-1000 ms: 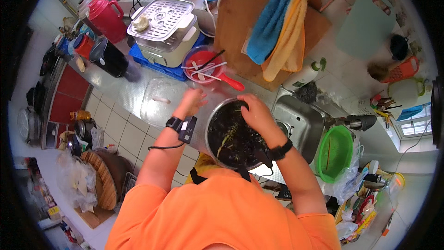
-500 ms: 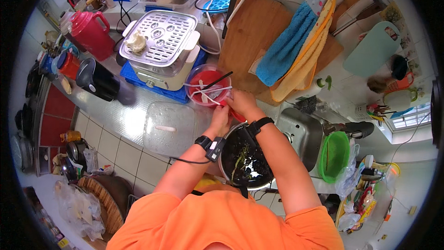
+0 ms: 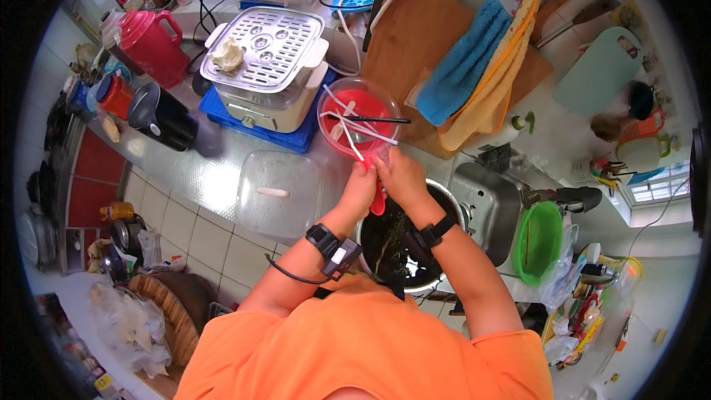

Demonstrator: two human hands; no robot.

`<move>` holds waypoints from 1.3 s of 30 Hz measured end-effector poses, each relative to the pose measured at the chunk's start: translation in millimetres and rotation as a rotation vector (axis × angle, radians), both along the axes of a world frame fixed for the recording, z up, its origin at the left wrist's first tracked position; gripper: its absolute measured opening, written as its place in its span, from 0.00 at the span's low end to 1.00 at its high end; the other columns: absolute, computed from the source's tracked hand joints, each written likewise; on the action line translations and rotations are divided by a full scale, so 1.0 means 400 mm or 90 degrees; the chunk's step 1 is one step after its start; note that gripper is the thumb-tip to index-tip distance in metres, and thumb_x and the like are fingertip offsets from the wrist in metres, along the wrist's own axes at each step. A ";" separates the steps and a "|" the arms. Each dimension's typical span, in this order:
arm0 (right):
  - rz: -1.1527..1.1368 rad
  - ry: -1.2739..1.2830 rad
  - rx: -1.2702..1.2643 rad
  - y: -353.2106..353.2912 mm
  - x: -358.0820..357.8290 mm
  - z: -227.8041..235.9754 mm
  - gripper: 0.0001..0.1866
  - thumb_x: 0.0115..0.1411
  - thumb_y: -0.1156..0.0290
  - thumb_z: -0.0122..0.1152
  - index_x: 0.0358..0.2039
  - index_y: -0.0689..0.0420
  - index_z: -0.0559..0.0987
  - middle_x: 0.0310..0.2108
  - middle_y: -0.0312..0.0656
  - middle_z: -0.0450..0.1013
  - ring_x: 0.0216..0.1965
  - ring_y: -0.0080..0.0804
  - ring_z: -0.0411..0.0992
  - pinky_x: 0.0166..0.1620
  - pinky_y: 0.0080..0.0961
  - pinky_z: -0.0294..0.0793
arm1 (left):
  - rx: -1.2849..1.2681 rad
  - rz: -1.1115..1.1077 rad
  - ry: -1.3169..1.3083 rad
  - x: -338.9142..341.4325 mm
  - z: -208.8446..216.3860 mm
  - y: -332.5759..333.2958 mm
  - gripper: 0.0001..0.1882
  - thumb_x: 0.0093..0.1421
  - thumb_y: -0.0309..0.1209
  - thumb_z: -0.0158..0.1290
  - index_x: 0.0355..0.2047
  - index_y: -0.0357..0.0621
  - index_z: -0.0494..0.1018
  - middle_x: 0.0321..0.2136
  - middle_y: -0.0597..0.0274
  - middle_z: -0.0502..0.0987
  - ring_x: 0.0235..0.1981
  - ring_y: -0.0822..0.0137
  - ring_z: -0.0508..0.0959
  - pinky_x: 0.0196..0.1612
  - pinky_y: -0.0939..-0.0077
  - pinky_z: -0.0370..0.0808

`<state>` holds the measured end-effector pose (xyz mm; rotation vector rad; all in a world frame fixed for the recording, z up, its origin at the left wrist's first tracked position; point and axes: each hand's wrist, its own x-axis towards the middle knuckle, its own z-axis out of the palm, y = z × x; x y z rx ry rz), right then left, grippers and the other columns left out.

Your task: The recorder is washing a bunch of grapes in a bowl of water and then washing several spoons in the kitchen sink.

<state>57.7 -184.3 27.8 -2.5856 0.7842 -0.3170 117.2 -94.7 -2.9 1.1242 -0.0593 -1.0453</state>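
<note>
I see from here the red scoop [image 3: 376, 107] over the worktop [image 3: 207, 167], long way front to back, wide end beyond the fingers, handle [image 3: 379, 204] pointing at the orange shirt [image 3: 363, 348], left hand [image 3: 359, 191] pinching it, right hand [image 3: 405, 175] curled close, grip unclear.

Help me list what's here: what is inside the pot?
The pot holds dark contents with a yellowish strand. The right hand and forearm cover some; what lies beneath the dark surface cannot be seen.
</note>
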 end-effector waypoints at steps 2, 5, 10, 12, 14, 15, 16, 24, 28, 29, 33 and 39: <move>-0.012 -0.017 0.003 0.016 -0.010 0.010 0.20 0.58 0.56 0.54 0.28 0.63 0.69 0.20 0.57 0.72 0.25 0.58 0.72 0.29 0.50 0.71 | 0.044 -0.038 -0.007 0.004 0.016 0.014 0.08 0.67 0.31 0.36 0.43 0.44 0.62 0.29 0.62 0.72 0.23 0.70 0.73 0.24 0.74 0.71; -0.041 -0.053 0.012 0.040 -0.027 0.030 0.19 0.58 0.56 0.55 0.27 0.62 0.69 0.20 0.57 0.72 0.25 0.58 0.72 0.29 0.49 0.71 | 0.073 -0.067 -0.147 0.000 -0.002 0.026 0.08 0.67 0.31 0.37 0.43 0.43 0.61 0.28 0.61 0.71 0.23 0.71 0.72 0.23 0.72 0.71; -0.088 -0.086 0.006 0.057 -0.060 0.031 0.19 0.58 0.56 0.53 0.28 0.63 0.69 0.20 0.57 0.72 0.24 0.57 0.72 0.28 0.48 0.71 | 0.091 0.020 -0.449 -0.038 -0.011 0.024 0.12 0.66 0.33 0.42 0.36 0.35 0.60 0.23 0.49 0.71 0.20 0.62 0.75 0.18 0.68 0.70; -0.081 -0.097 0.020 0.081 -0.054 0.051 0.20 0.59 0.56 0.53 0.27 0.64 0.69 0.20 0.58 0.72 0.25 0.58 0.72 0.28 0.49 0.70 | 0.077 0.068 -0.527 -0.025 -0.097 0.026 0.12 0.66 0.34 0.42 0.36 0.35 0.60 0.22 0.49 0.71 0.18 0.62 0.74 0.17 0.68 0.69; -0.091 -0.102 0.032 0.086 -0.064 0.053 0.20 0.59 0.57 0.53 0.26 0.64 0.69 0.20 0.59 0.71 0.25 0.59 0.71 0.28 0.49 0.69 | 0.055 0.098 -0.599 -0.029 -0.116 0.027 0.12 0.66 0.34 0.43 0.36 0.35 0.60 0.21 0.50 0.71 0.16 0.61 0.73 0.15 0.69 0.68; -0.094 -0.101 0.032 0.085 -0.072 0.053 0.20 0.59 0.56 0.53 0.26 0.64 0.69 0.20 0.60 0.71 0.25 0.59 0.71 0.28 0.49 0.69 | 0.062 0.058 -0.533 -0.036 -0.085 0.032 0.12 0.66 0.34 0.43 0.36 0.35 0.60 0.20 0.51 0.71 0.14 0.61 0.73 0.15 0.69 0.68; -0.096 -0.101 0.032 0.083 -0.078 0.052 0.20 0.59 0.56 0.53 0.26 0.65 0.69 0.20 0.60 0.71 0.25 0.59 0.72 0.28 0.49 0.69 | 0.069 0.018 -0.468 -0.041 -0.063 0.035 0.12 0.66 0.34 0.43 0.35 0.35 0.60 0.20 0.51 0.70 0.12 0.61 0.72 0.15 0.69 0.68; -0.125 -0.101 0.049 0.094 -0.085 0.078 0.21 0.58 0.56 0.53 0.27 0.65 0.70 0.22 0.60 0.72 0.27 0.59 0.72 0.30 0.49 0.70 | 0.067 -0.027 -0.389 -0.042 -0.015 0.042 0.12 0.66 0.34 0.43 0.36 0.36 0.60 0.18 0.55 0.70 0.13 0.65 0.71 0.15 0.70 0.67; -0.142 -0.115 0.059 0.096 -0.081 0.090 0.21 0.59 0.56 0.52 0.28 0.66 0.70 0.24 0.63 0.72 0.29 0.62 0.71 0.32 0.50 0.69 | 0.084 -0.003 -0.449 -0.045 0.010 0.035 0.12 0.66 0.35 0.43 0.36 0.36 0.60 0.19 0.54 0.71 0.14 0.64 0.72 0.16 0.69 0.68; -0.142 -0.117 0.057 0.097 -0.081 0.092 0.21 0.59 0.56 0.52 0.28 0.66 0.70 0.24 0.63 0.72 0.29 0.62 0.71 0.32 0.50 0.69 | 0.082 -0.002 -0.451 -0.040 0.008 0.037 0.12 0.66 0.35 0.43 0.36 0.36 0.60 0.19 0.54 0.71 0.14 0.64 0.72 0.16 0.69 0.68; -0.136 -0.097 0.092 0.103 -0.079 0.104 0.22 0.59 0.55 0.53 0.28 0.66 0.70 0.24 0.63 0.72 0.29 0.61 0.71 0.32 0.50 0.69 | 0.019 -0.016 -0.572 -0.007 -0.017 0.052 0.13 0.66 0.36 0.44 0.37 0.35 0.60 0.21 0.50 0.72 0.16 0.62 0.73 0.16 0.68 0.68; -0.135 -0.083 0.130 0.114 -0.081 0.086 0.22 0.58 0.54 0.54 0.30 0.65 0.70 0.26 0.62 0.72 0.31 0.60 0.72 0.33 0.47 0.69 | -0.006 -0.017 -0.653 0.015 -0.044 0.068 0.11 0.65 0.34 0.45 0.38 0.37 0.61 0.21 0.53 0.71 0.16 0.65 0.73 0.16 0.71 0.68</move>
